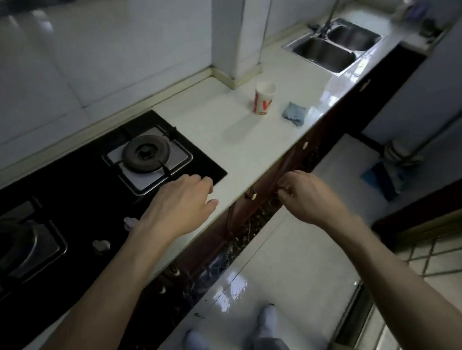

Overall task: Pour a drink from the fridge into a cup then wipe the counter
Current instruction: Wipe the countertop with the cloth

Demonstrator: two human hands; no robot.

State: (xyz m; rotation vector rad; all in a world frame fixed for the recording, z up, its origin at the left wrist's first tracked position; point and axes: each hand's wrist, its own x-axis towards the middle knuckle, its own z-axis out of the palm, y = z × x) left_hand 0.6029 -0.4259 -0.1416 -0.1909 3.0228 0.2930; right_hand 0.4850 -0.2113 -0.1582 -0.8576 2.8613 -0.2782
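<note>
Hands come first: the left hand [178,203] hangs flat and released, palm down, over the front edge of the counter [238,136] beside the hob [97,189], holding nothing. The right hand [305,197] is off the counter's edge, over the cabinet fronts, fingers curled loosely inward; I cannot tell whether anything small is pinched in it, but no bottle or cup is there.

Well ahead of the left hand, further along the counter, stands the paper cup [264,98], upright, with the blue cloth [294,113] just beside it toward the right hand's side, apart from it. Beyond both lies the sink [333,44]. No fridge or drink shows.

My judgement: nothing is poured yet. The cup is light and probably empty, so a careless reach for the cloth beside it could knock it over. Pouring with the cloth that close also risks soaking it before wiping
</note>
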